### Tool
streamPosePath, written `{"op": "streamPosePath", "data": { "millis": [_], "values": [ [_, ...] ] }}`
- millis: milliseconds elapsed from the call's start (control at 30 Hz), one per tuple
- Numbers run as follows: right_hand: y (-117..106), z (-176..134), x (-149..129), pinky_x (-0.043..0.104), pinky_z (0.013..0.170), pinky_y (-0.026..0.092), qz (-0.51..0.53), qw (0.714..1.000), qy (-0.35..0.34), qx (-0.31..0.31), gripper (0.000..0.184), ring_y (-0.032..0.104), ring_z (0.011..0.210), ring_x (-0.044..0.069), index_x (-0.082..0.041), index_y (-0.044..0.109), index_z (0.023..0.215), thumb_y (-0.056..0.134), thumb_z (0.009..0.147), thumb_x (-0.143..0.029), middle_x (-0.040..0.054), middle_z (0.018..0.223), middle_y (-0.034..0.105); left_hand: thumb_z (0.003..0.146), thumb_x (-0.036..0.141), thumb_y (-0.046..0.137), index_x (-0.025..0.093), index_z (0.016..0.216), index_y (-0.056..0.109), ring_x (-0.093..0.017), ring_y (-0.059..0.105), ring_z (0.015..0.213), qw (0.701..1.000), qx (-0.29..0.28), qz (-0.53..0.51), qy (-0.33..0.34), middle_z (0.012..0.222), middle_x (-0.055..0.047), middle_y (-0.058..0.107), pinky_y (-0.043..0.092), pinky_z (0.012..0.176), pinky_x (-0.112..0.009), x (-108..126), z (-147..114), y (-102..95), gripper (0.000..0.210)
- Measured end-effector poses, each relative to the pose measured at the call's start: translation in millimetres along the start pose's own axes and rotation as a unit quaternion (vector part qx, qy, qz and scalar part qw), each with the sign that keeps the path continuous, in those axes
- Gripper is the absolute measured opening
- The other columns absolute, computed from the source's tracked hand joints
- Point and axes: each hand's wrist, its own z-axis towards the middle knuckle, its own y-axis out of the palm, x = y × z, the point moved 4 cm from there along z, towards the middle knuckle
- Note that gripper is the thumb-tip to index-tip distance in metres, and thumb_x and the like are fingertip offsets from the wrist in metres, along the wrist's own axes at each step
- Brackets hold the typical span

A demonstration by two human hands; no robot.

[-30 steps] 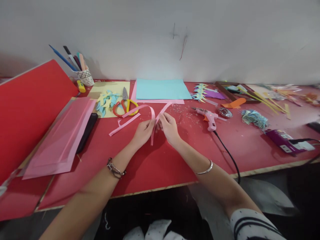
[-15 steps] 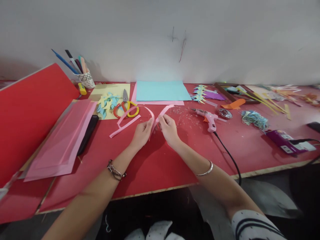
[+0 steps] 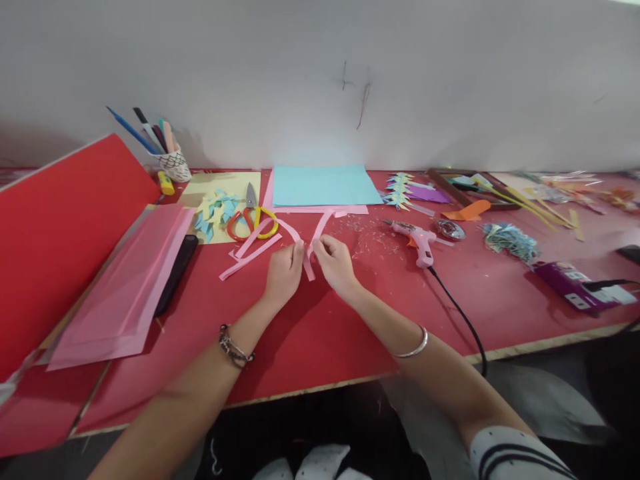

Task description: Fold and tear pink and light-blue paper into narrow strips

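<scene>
Pink paper strips run between and around my two hands over the red table [image 3: 320, 333]. My left hand [image 3: 286, 270] is closed in a pinch on a pink paper strip [image 3: 289, 231] that curves away toward the scissors. Just beside it, my right hand [image 3: 336, 263] pinches another strip end [image 3: 323, 225], which sticks up and away from me. A short pink end hangs down between the hands. Another flat pink strip [image 3: 250, 257] lies left of my left hand. Whether the pieces in both hands are joined is hidden by my fingers.
Scissors [image 3: 251, 197] with red and yellow handles lie beyond the strips, near folded paper bits [image 3: 217, 212]. A pink glue gun [image 3: 423, 241] with a black cord rests at right, near a purple power strip [image 3: 575, 283]. Pink sheets [image 3: 120, 293] lie left; blue sheets [image 3: 325, 185] lie behind.
My hands have shifted slightly while still pinching. The strip at my right hand now stands more upright, and a short pink end shows below, between the hands.
</scene>
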Motion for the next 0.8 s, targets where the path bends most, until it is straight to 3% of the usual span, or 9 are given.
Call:
{"op": "streamPosePath", "data": {
  "millis": [233, 333, 600, 800],
  "values": [
    [-3.0, 1.5, 2.2, 0.021, 0.044, 0.025, 0.109, 0.994, 0.028, 0.018, 0.027, 0.03, 0.044, 0.006, -0.02, 0.032, 0.051, 0.041, 0.075, -0.028, -0.0073, 0.047, 0.032, 0.082, 0.038, 0.03, 0.021, 0.051, 0.031, -0.009, 0.036, 0.045, 0.998, -0.062, -0.01, 0.002, 0.046, 0.005, 0.035, 0.029, 0.045, -0.022, 3.1, 0.4, 7.9, 0.036],
    [-2.3, 1.4, 3.0, 0.021, 0.045, 0.026, 0.107, 0.994, 0.036, 0.011, 0.029, 0.03, 0.044, 0.006, -0.02, 0.031, 0.051, 0.041, 0.076, -0.031, -0.0073, 0.048, 0.032, 0.082, 0.036, 0.032, 0.02, 0.051, 0.034, -0.01, 0.039, 0.047, 0.997, -0.073, -0.001, 0.006, 0.047, 0.004, 0.041, 0.03, 0.047, -0.022, 4.1, 1.0, 8.5, 0.035],
    [2.5, 0.9, 1.6, 0.022, 0.047, 0.024, 0.009, 0.999, 0.007, -0.03, 0.029, 0.03, 0.048, 0.007, -0.02, 0.029, 0.052, 0.039, 0.076, -0.032, -0.0061, 0.049, 0.029, 0.082, 0.034, 0.032, 0.02, 0.049, 0.033, -0.01, 0.035, 0.046, 0.999, -0.034, 0.017, 0.02, 0.046, 0.004, 0.036, 0.026, 0.047, -0.024, 5.2, 0.5, 3.0, 0.036],
    [2.9, 0.4, 6.7, 0.022, 0.045, 0.023, 0.055, 0.997, 0.045, -0.023, 0.03, 0.027, 0.045, 0.007, -0.021, 0.027, 0.052, 0.039, 0.076, -0.034, -0.0067, 0.048, 0.027, 0.084, 0.033, 0.029, 0.021, 0.051, 0.025, -0.009, 0.031, 0.045, 1.0, 0.015, 0.0, 0.004, 0.047, 0.005, 0.029, 0.026, 0.045, -0.023, 3.8, -0.9, 1.1, 0.035]
  ]
}}
